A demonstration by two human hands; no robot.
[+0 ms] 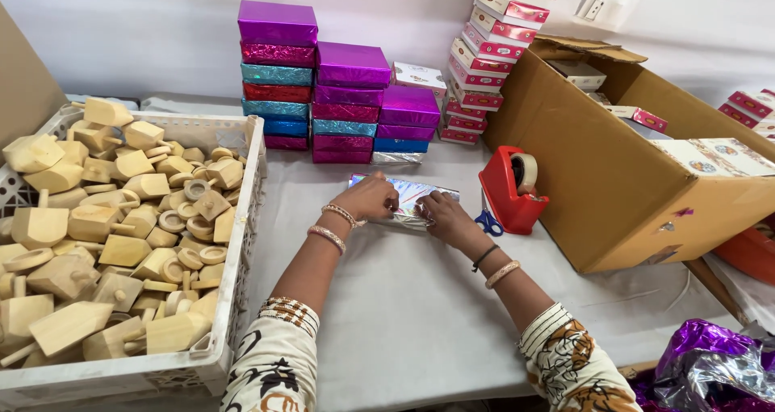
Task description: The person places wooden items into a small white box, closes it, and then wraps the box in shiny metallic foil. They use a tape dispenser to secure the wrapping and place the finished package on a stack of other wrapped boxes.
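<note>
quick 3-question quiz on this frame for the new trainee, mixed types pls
1. True or false: both hands rest on the silver foil-wrapped box.
2. What sits directly right of that box? A) white crate B) red tape dispenser C) cardboard carton
3. What fills the white crate?

Key
1. True: the left hand and right hand both press on it.
2. B: the red tape dispenser, with blue-handled scissors at its foot.
3. Unpainted wooden pieces, loosely heaped.
</note>
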